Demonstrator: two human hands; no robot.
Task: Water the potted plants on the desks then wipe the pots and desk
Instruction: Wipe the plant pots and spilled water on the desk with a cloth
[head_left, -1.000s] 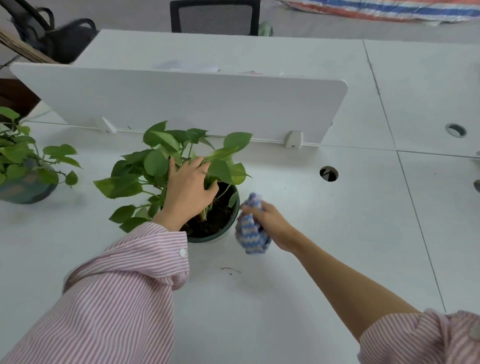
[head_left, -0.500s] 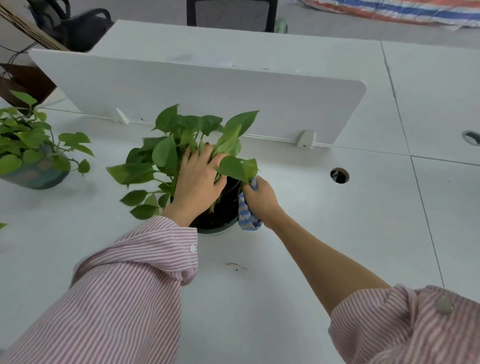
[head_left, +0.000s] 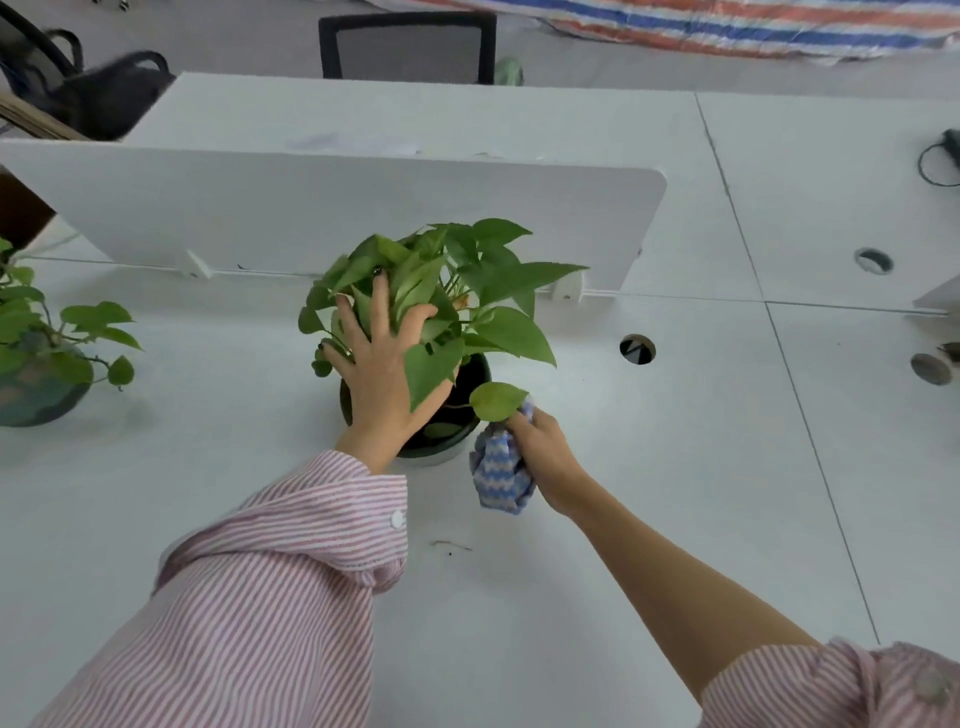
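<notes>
Centre of the frame, the pothos plant (head_left: 467, 291) stands in its dark green pot (head_left: 447, 441) on the white table (head_left: 623, 519), just in front of the white divider panel (head_left: 311, 208). The left hand (head_left: 382, 374) is spread flat against the leaves, fingers straight and splayed, pushing the foliage aside without gripping it. The right hand (head_left: 540, 441) sits just to the right of the pot, fingers curled tight around a bunched blue-and-white zigzag cloth (head_left: 501, 473); the cloth is close against the pot's lower right side, though I can't tell whether it actually touches. One round leaf hangs over the top of the cloth. Both arms wear a pink striped sleeve (head_left: 260, 597), the right one pushed well up.

At the left edge of the frame, a second potted plant (head_left: 41, 358) sits well apart on the same table. A small twig (head_left: 451, 545) lies on the table below the pot. A cable hole (head_left: 637, 349) shows to the right, and a black office chair (head_left: 408, 47) stands at the top beyond the far table.
</notes>
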